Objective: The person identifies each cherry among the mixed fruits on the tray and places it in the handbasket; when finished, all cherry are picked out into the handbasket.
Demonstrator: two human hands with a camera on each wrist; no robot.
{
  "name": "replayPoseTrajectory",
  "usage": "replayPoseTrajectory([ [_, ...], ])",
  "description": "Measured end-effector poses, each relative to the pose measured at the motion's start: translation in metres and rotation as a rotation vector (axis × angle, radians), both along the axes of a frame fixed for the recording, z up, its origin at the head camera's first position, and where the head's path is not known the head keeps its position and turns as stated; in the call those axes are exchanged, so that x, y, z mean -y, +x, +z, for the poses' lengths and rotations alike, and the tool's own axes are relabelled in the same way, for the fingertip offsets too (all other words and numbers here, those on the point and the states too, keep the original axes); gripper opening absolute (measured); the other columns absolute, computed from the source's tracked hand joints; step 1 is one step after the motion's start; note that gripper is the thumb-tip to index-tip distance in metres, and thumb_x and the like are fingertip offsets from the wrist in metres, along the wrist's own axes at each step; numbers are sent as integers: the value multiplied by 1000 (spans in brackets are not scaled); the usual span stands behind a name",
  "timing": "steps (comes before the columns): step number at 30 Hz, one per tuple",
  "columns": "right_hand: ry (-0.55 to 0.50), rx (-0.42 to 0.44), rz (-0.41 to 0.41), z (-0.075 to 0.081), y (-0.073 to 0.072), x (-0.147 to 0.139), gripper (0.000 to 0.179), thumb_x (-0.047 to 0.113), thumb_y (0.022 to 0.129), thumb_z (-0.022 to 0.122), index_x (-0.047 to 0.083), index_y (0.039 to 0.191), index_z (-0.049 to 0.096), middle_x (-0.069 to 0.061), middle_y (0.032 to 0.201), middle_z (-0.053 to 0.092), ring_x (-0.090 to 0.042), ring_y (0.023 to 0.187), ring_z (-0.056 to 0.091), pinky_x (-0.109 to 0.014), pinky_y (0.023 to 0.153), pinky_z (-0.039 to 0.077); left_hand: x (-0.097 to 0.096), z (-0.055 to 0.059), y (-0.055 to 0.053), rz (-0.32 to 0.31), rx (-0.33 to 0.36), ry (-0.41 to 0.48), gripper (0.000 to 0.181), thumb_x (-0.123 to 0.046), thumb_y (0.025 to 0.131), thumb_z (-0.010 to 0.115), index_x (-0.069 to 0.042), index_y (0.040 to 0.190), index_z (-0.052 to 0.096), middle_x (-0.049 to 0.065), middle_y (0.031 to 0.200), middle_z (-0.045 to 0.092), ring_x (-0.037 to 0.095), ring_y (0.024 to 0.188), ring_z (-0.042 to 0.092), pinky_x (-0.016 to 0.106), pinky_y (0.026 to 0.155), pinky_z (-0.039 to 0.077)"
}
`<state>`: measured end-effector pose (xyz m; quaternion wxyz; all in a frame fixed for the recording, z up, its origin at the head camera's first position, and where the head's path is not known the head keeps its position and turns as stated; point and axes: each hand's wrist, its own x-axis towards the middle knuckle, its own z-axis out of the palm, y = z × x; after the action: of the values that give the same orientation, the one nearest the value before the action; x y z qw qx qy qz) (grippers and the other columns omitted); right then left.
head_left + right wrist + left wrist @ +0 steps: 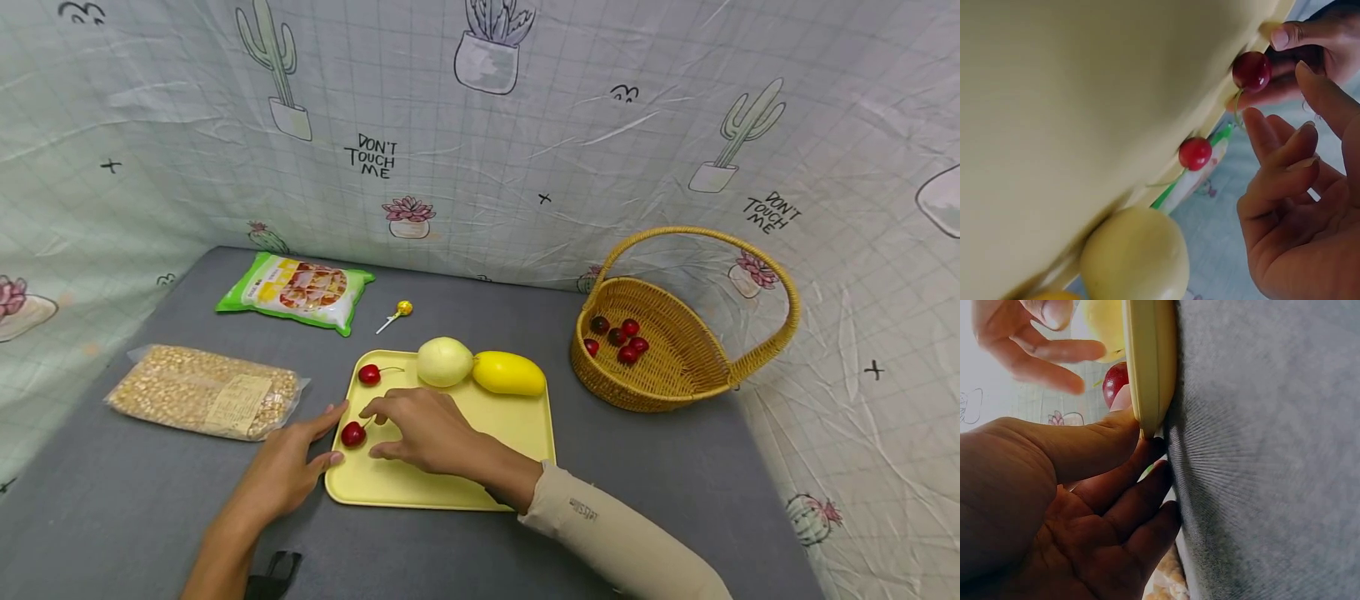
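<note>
A yellow tray (450, 497) lies before me, and my left hand (288, 467) grips its left rim. In the left wrist view the thumb (1100, 447) laps over the rim while the other fingers lie outside and below it. Over the tray hovers my right hand (427, 429), thumb and forefinger spread apart. Between the two hands sits a dark red cherry (353, 434), its stem close to the right fingertips (1254, 122). Another cherry (369, 374) rests near the tray's back left corner. A pale round fruit (445, 362) and a yellow mango (510, 373) occupy the back edge.
To the right stands a wicker basket (675, 367) with a tall handle and several cherries (627, 355) inside. Behind the tray are a lollipop (403, 308) and a green-edged food bag (300, 290). A clear bag of kernels (202, 390) lies left. A patterned cloth (480, 167) hangs behind.
</note>
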<state>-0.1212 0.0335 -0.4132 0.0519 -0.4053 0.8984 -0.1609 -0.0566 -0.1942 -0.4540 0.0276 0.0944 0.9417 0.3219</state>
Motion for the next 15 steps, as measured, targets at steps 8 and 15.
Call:
replayPoseTrajectory([
  [8, 60, 4, -15, -7, -4, 18, 42, 42, 91, 86, 26, 129, 76, 12, 111, 77, -2, 87, 66, -16, 63, 45, 1, -2, 0, -4, -39, 7, 72, -8, 90, 83, -8, 156, 54, 28, 149, 59, 52, 133, 59, 67, 103, 52],
  [15, 95, -31, -7, -12, -8, 28, 28, 43, 92, 84, 29, 116, 80, 14, 92, 67, -2, 73, 55, -19, 56, 41, 1, -2, 0, -8, -47, 18, 72, -8, 90, 82, -7, 156, 54, 27, 149, 59, 51, 134, 59, 67, 105, 52],
])
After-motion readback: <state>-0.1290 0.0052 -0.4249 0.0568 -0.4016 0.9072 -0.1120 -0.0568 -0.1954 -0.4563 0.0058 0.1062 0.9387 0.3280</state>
